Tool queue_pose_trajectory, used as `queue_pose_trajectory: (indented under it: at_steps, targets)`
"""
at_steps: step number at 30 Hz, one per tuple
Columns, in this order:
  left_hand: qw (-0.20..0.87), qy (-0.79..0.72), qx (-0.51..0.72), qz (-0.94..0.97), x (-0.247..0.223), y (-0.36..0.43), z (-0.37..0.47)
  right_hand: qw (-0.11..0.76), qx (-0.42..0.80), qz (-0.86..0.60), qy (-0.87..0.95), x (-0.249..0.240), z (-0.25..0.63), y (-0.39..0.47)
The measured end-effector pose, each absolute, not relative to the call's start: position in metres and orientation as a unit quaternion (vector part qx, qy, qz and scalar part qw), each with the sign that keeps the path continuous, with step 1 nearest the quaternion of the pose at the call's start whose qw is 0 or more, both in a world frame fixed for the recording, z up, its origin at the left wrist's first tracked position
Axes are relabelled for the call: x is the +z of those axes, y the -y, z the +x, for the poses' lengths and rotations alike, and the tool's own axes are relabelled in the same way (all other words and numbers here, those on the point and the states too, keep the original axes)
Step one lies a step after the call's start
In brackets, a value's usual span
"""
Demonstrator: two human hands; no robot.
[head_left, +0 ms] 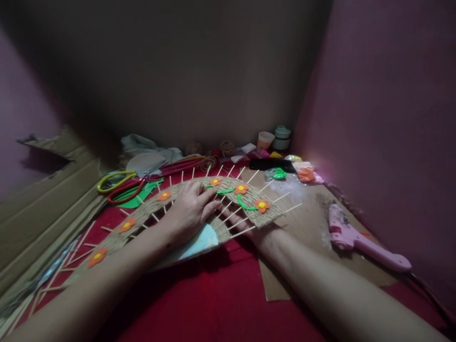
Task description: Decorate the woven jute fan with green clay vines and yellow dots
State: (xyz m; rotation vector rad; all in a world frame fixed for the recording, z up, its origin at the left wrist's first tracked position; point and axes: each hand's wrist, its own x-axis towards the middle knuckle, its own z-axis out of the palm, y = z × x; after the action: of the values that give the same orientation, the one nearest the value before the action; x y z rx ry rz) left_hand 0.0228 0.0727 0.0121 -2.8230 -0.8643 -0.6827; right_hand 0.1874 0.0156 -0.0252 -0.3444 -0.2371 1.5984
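Observation:
A fan-shaped twine weaving with thin wooden sticks poking out around its curve is held tilted above the red cloth. Orange clay flowers with yellow centres dot its band, and green clay strands curl between those on the right. My left hand rests on top of the band, its bent fingers closed at the end of a green strand; the fingertips are partly hidden. From below, my right hand supports the weaving, its fingers showing between the sticks. A pale blue panel fills the inner part.
A pink glue gun lies on a cardboard sheet at right. Red- and yellow-handled scissors and green paper lie at left. Clay packets, twine rolls and a paper cup line the back. Cardboard stands at left.

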Motion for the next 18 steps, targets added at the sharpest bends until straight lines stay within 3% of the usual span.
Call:
queue_pose_trajectory:
  at_steps: [18]
  targets:
    - [0.072,0.307,-0.207,-0.926,0.01,-0.074,0.019,0.678,0.698,-0.131,0.193,-0.041,0.195,-0.009]
